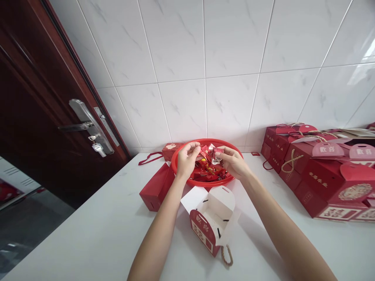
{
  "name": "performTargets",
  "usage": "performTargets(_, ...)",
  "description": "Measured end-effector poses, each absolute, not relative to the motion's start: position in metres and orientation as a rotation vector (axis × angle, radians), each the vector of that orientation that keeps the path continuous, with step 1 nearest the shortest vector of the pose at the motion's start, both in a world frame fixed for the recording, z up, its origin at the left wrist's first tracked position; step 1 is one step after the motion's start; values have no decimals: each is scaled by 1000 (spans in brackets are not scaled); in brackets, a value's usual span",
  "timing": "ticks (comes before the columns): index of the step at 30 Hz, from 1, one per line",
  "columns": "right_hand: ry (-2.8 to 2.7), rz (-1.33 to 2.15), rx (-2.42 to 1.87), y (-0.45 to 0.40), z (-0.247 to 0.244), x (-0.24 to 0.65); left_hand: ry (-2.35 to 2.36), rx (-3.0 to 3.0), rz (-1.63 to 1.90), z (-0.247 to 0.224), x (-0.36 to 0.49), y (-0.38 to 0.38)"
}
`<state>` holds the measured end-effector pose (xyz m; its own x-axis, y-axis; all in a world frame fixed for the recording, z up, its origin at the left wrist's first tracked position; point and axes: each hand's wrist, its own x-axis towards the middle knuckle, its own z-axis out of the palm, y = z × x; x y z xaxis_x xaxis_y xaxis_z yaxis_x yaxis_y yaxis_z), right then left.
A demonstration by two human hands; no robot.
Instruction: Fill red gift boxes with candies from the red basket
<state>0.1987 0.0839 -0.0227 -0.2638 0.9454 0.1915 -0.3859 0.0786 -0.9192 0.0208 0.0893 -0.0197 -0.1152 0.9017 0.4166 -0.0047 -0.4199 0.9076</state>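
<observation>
Both hands are over a round red plastic basket [175, 160] that holds many red-wrapped candies [206, 171]. My left hand [188, 159] is at the basket's left side with thumb and fingertips pressed together; what it pinches, if anything, I cannot make out. On the right, my right hand [233, 162] pinches a small red candy packet [217, 151] between thumb and fingers. Below the basket, between my forearms, stands an open red gift box [203, 230] with white inner walls, its flaps spread and a rope handle [227, 255] hanging at the front.
A closed red box [156, 187] lies beside my left forearm, and a smaller red box [170, 150] with a ribbon is behind it. Stacked red gift boxes [328, 179] line the right side of the white table [111, 234]. A tiled wall stands behind; a dark door is at left.
</observation>
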Motion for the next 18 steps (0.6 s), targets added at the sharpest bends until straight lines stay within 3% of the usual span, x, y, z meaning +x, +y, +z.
performTargets(6, -1403, 1374, -663, 66, 1, 211, 1051, 1582, 1360, 9, 8, 66)
performTargets(13, -2032, 1370, -650, 27, 31, 224, 1178, 1977, 986, 38, -19, 23)
performTargets(18, -2320, 1230, -716, 15, 32, 211, 1345, 2062, 516, 49, -24, -3)
